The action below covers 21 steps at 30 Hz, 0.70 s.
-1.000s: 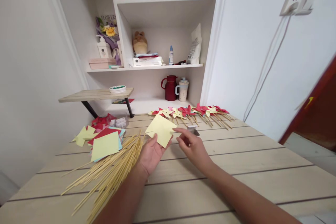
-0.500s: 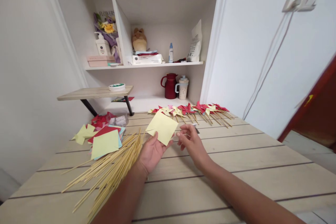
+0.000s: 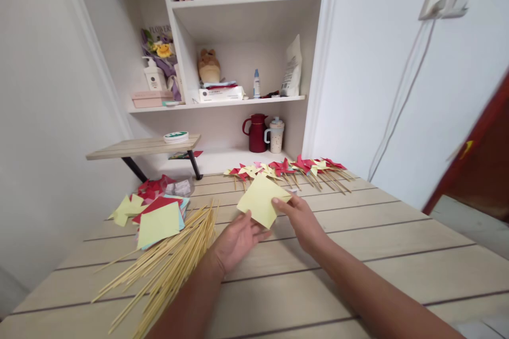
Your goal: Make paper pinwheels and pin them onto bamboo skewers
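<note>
A square of pale yellow paper [image 3: 260,201] is held up over the table, tilted, one corner pointing away from me. My right hand [image 3: 304,222] pinches it by its right side, thumb on top and fingers underneath. My left hand [image 3: 240,238] is palm up at the paper's lower left edge, fingers apart; its thumb tip meets or nearly meets that edge. Left of that hand lies a loose bundle of thin wooden sticks [image 3: 178,254]. Beyond them is a stack of coloured paper squares [image 3: 159,225], yellow on top with red and blue beneath.
Finished paper pinwheels on sticks [image 3: 282,169] lie in a row at the table's far edge. At the left are folded yellow paper [image 3: 126,210], red paper pieces [image 3: 153,188] and a clear container [image 3: 180,187]. A small raised shelf [image 3: 143,147], red jug [image 3: 257,133] and cup [image 3: 275,136] stand behind.
The yellow paper has shifted right and turned. My right hand has closed on its right side, while my left hand's grip has loosened and its fingers have spread at the lower edge.
</note>
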Each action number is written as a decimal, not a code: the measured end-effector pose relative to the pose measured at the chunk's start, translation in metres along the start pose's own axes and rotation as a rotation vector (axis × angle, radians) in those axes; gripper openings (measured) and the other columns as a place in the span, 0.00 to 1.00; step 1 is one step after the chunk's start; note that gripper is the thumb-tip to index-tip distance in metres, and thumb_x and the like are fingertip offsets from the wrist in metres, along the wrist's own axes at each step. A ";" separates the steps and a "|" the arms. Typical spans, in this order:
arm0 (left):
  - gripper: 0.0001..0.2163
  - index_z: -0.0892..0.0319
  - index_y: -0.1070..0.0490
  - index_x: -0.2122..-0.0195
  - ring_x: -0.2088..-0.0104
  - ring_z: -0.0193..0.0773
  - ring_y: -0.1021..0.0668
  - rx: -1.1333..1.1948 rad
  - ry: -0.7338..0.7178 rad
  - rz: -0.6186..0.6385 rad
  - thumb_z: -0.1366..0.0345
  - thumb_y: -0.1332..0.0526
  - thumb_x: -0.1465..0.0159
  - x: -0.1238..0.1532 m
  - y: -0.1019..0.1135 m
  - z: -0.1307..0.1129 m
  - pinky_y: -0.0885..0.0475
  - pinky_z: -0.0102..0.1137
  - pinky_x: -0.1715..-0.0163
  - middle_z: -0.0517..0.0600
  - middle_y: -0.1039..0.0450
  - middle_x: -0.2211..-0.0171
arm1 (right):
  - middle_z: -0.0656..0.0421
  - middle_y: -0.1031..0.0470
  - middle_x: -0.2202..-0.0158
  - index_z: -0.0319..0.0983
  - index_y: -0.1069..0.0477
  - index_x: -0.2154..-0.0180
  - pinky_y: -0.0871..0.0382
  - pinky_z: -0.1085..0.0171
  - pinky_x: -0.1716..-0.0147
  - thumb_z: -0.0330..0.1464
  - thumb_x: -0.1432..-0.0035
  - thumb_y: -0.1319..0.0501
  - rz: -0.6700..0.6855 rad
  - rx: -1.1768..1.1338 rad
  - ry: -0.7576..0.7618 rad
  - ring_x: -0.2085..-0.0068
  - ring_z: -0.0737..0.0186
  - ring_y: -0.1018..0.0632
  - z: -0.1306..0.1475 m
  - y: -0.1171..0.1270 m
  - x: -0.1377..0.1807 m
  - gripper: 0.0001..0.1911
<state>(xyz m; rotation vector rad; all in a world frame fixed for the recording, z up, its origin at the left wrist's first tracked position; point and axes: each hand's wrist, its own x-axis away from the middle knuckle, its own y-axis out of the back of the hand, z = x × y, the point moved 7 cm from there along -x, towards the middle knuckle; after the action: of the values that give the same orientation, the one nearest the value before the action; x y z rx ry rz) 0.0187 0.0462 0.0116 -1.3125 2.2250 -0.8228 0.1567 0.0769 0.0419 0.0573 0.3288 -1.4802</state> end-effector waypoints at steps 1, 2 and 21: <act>0.20 0.58 0.33 0.42 0.43 0.50 0.28 -0.004 -0.016 -0.005 0.56 0.43 0.33 0.000 0.001 -0.003 0.38 0.48 0.41 0.60 0.30 0.41 | 0.53 0.21 0.59 0.38 0.26 0.56 0.32 0.57 0.57 0.44 0.47 0.34 0.032 -0.015 -0.008 0.58 0.54 0.24 0.003 0.002 -0.002 0.20; 0.22 0.59 0.34 0.41 0.43 0.51 0.28 -0.002 -0.042 -0.013 0.53 0.44 0.33 0.000 0.002 -0.008 0.38 0.49 0.42 0.61 0.31 0.41 | 0.53 0.21 0.60 0.38 0.26 0.57 0.32 0.58 0.57 0.45 0.47 0.34 0.063 -0.017 -0.022 0.58 0.54 0.24 0.005 0.004 -0.003 0.20; 0.25 0.60 0.35 0.39 0.45 0.49 0.24 -0.028 0.047 -0.073 0.70 0.36 0.38 0.001 0.001 0.008 0.38 0.43 0.39 0.61 0.26 0.46 | 0.62 0.28 0.74 0.39 0.28 0.70 0.37 0.66 0.73 0.47 0.49 0.34 0.287 0.154 -0.101 0.73 0.64 0.29 0.000 -0.007 -0.001 0.17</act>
<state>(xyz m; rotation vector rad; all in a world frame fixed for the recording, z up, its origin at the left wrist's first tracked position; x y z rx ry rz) 0.0223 0.0435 0.0048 -1.4091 2.2438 -0.8609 0.1497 0.0777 0.0432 0.1465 0.1181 -1.2161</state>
